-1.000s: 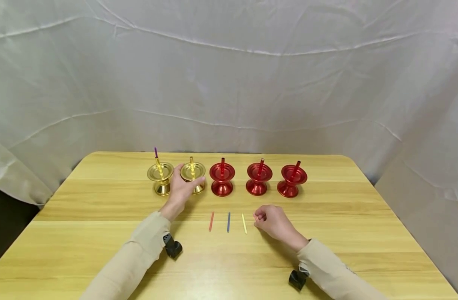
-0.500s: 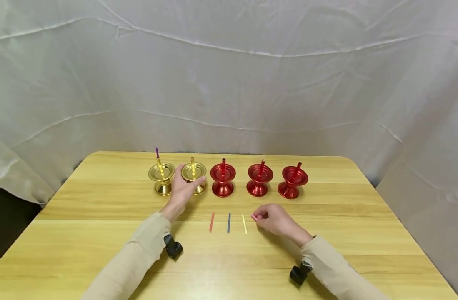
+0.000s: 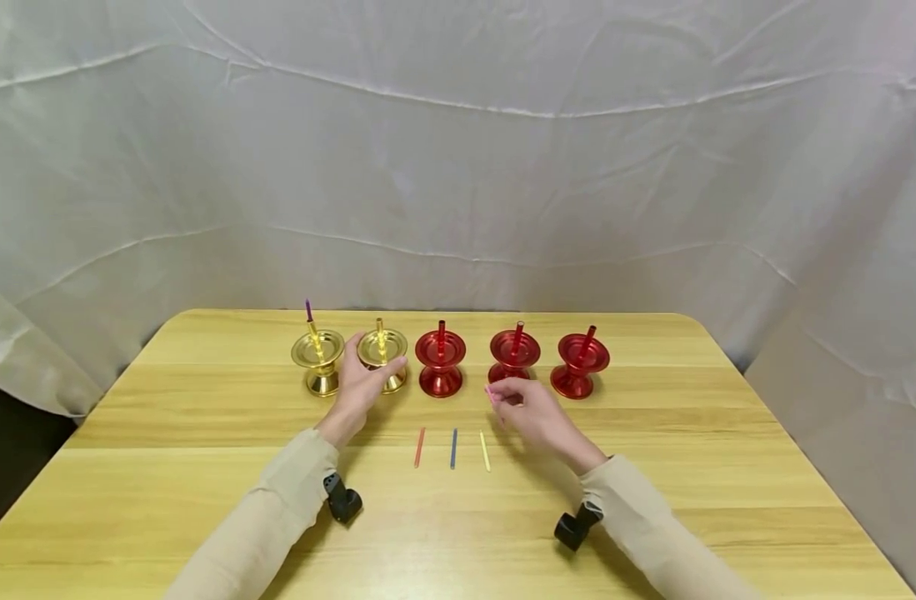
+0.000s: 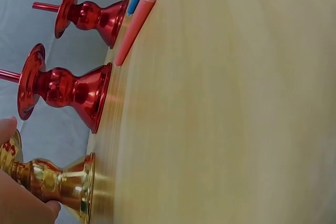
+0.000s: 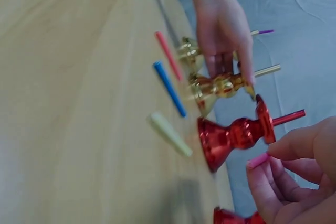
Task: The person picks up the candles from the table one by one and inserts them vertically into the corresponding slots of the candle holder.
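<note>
My left hand (image 3: 356, 387) grips the stem of a gold candle holder (image 4: 47, 178), its fingers and thumb around it below the dish. That holder stands upright on the table with its tube bare. My right hand (image 3: 536, 412) pinches a pink candle (image 5: 257, 160) between thumb and fingertips, raised above the table in front of the red candle holders. Most of the pink candle is hidden by the fingers. Left of the left hand, another gold candle holder (image 3: 322, 382) bears a purple candle (image 3: 308, 310). A red candle holder (image 3: 440, 379) stands nearest on the right of the gripped one.
Two more red candle holders, one in the middle right (image 3: 514, 348) and one at the right end (image 3: 581, 354), complete the row. Before them lie a red candle (image 3: 419, 447), a blue candle (image 3: 453, 448) and a yellow candle (image 3: 485, 451) on the wooden table (image 3: 690, 467). A grey cloth (image 3: 458, 192) hangs behind.
My right hand has lifted the pink candle off the table and carried it forward and slightly left, towards the holders. My left hand keeps its place on the gold candle holder.
</note>
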`<act>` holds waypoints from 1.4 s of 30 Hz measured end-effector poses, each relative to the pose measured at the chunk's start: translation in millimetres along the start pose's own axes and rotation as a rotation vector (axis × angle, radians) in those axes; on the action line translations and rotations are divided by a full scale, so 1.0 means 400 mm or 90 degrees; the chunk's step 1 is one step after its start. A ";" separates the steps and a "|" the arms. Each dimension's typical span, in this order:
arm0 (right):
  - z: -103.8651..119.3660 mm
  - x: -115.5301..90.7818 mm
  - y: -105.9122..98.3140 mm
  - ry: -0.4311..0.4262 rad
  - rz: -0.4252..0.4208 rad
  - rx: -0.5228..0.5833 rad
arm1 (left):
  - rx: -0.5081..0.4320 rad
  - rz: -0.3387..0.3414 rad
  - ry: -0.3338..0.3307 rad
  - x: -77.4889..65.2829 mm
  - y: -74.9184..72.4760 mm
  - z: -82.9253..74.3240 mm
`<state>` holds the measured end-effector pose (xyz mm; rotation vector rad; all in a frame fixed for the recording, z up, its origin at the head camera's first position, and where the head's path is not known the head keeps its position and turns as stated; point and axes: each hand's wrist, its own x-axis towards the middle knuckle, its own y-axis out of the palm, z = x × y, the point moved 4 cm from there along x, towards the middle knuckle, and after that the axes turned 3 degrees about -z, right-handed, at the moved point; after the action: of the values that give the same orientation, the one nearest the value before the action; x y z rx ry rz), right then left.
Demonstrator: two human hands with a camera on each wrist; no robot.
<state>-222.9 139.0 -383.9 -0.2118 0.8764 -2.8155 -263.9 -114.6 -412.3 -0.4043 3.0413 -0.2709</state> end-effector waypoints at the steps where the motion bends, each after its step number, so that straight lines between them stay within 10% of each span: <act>1: 0.009 0.006 0.003 -0.006 -0.008 0.006 | -0.001 -0.001 0.000 0.000 -0.001 0.001; 19: 0.190 0.138 0.034 -0.108 -0.104 0.103 | -0.025 0.003 -0.010 -0.001 0.004 0.005; 42: 0.306 0.282 0.123 -0.090 -0.091 0.224 | -0.072 -0.010 0.007 0.015 0.006 0.022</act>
<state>-302.6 7.7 -303.4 -0.4296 0.3396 -2.9786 -269.5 -115.4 -421.7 -0.4347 3.0748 -0.1013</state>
